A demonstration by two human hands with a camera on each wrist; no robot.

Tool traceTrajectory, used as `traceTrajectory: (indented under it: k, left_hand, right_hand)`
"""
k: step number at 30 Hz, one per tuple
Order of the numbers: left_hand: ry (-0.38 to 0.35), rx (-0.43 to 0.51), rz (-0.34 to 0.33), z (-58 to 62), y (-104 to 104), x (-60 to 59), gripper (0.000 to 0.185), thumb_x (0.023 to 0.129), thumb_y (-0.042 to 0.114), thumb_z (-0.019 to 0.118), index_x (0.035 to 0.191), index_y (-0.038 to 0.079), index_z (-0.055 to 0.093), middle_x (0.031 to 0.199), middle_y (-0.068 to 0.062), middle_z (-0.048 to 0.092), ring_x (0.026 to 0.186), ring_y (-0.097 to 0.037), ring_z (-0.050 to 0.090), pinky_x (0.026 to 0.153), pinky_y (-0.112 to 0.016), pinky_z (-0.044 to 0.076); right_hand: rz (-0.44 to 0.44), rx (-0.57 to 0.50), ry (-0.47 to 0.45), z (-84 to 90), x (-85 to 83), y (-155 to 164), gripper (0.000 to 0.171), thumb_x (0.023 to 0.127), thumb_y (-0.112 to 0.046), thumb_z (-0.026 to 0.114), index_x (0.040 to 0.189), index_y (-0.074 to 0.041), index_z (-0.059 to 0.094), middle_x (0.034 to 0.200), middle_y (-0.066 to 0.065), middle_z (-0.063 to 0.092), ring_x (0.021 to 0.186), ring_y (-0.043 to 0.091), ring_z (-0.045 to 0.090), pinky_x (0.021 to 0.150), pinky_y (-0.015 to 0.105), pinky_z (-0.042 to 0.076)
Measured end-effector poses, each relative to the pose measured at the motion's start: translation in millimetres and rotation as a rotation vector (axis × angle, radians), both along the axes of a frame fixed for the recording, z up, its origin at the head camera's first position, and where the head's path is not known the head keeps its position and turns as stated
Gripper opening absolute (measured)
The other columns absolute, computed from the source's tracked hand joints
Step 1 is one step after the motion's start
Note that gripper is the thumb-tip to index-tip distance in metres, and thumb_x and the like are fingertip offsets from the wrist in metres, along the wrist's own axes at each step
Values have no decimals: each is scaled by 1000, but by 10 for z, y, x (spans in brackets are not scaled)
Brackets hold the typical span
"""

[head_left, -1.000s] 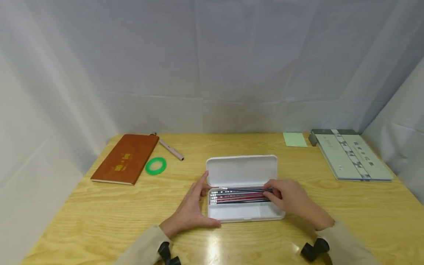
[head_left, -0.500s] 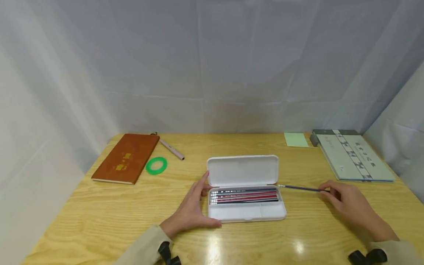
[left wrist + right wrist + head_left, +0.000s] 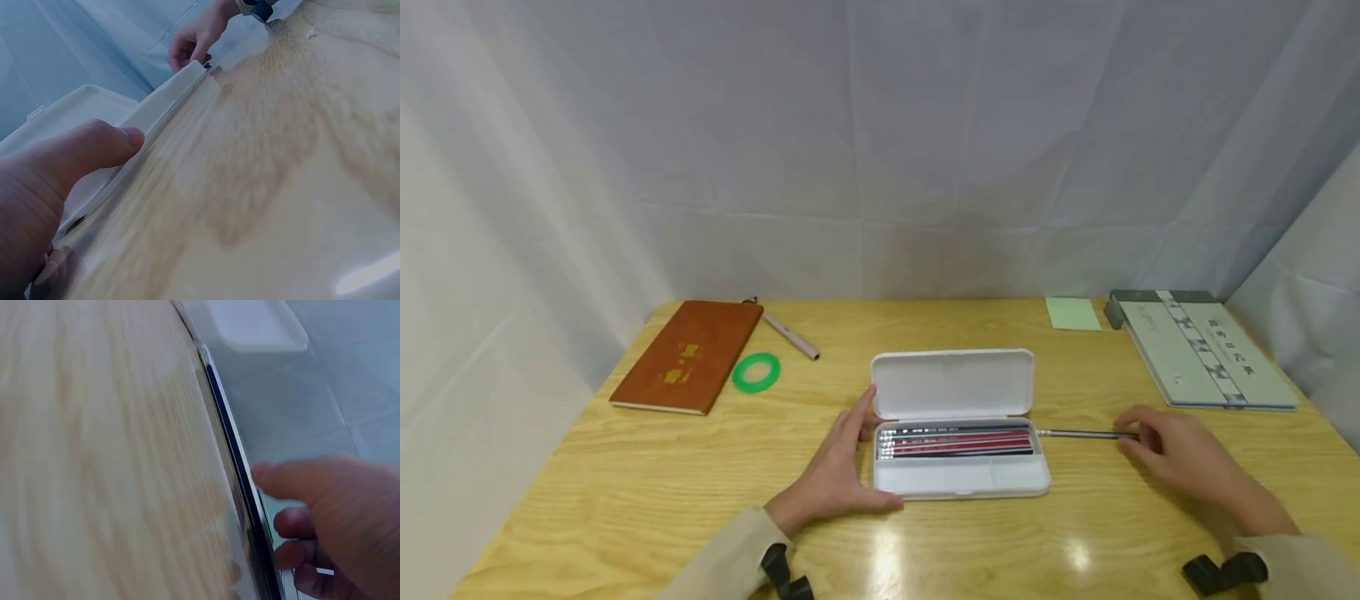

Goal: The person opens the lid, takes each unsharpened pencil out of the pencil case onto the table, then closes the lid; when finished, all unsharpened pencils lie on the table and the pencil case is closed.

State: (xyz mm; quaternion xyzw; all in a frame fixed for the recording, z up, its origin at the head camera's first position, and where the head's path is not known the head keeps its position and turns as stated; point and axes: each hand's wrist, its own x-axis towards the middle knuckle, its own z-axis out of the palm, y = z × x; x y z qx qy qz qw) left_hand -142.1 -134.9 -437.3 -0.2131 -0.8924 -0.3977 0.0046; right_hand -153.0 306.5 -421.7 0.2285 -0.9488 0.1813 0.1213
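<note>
An open white pencil case (image 3: pixel 932 479) holds a row of dark and red pencils (image 3: pixel 958 443), their silvery ends to the left. My left hand (image 3: pixel 835 475) grips its left end; in the left wrist view the thumb (image 3: pixel 112 145) lies along the case's front wall. Right of the case, a dark pencil with a silver stripe (image 3: pixel 1086 433) lies on the table, one end close to the case. My right hand (image 3: pixel 1187 458) is over its far end, thumb and forefinger parted on either side. In the right wrist view the thumb (image 3: pixel 294 480) is right beside the pencil.
A brown notebook (image 3: pixel 688 357), a pale pen (image 3: pixel 792 336) and a green tape ring (image 3: pixel 741 379) lie on the left of the wooden table (image 3: pixel 760 554). A green sticky note (image 3: pixel 1073 314) and a pale green book (image 3: pixel 1180 354) lie back right. A white curtain (image 3: pixel 925 150) stands behind.
My right hand drew the pencil out of the case to the right and laid it on the table; its fingers have since parted from it. My left hand stayed at the case.
</note>
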Motion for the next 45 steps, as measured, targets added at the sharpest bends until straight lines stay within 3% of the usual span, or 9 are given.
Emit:
traceTrajectory:
  k: [4, 10, 16, 21, 30, 39, 45]
  left_hand:
    - [-10, -2, -4, 5, 2, 3, 140, 49, 43, 93, 156, 25, 5, 130, 0, 50, 106, -12, 47, 96, -36, 46]
    - [-21, 3, -4, 17, 3, 0, 140, 49, 42, 93, 156, 26, 5, 131, 0, 50, 106, -13, 47, 96, -37, 46]
    - [-34, 7, -2, 14, 7, 0, 139, 49, 41, 93, 156, 25, 6, 131, 0, 50, 107, -13, 47, 97, -37, 46]
    - [-36, 11, 1, 0, 6, 0, 140, 49, 41, 94, 156, 24, 6, 131, 0, 50, 107, -13, 47, 96, -37, 46]
    - [-26, 9, -2, -12, 6, -13, 140, 49, 44, 93, 156, 23, 6, 130, 0, 50, 106, -13, 46, 96, -38, 46]
    - [-41, 15, 2, -10, 13, -4, 140, 49, 45, 93, 156, 24, 5, 130, 1, 50, 107, -13, 46, 96, -38, 45]
    - [-35, 14, 4, 7, 9, -1, 140, 48, 44, 93, 156, 23, 6, 130, 1, 50, 107, -13, 46, 96, -38, 45]
  right_hand:
    - [60, -69, -29, 29, -21, -287, 15, 81, -8, 74, 95, -12, 68, 61, -19, 42, 54, -7, 34, 47, 17, 32]
    - [240, -163, 27, 45, -117, -815, 16, 79, -7, 76, 91, -14, 69, 62, -19, 41, 54, -7, 33, 47, 15, 33]
    - [372, -75, -2, 54, -214, -1245, 11, 83, -16, 74, 94, -17, 72, 63, -16, 44, 57, -5, 34, 52, 15, 31]
    - [422, -24, -44, 90, -266, -1465, 7, 85, -18, 73, 91, -17, 75, 68, -13, 55, 57, -4, 37, 52, 15, 32]
    - [419, 63, -98, 149, -266, -1649, 6, 87, -18, 71, 86, -14, 75, 77, -6, 67, 67, 0, 55, 60, 19, 47]
    - [348, 16, -184, 103, -292, -1628, 16, 88, -22, 70, 101, -13, 70, 63, -13, 46, 57, 0, 37, 53, 17, 34]
    - [346, 79, -155, 117, -285, -1638, 20, 91, -25, 66, 104, -11, 72, 77, -5, 69, 60, -1, 47, 56, 19, 39]
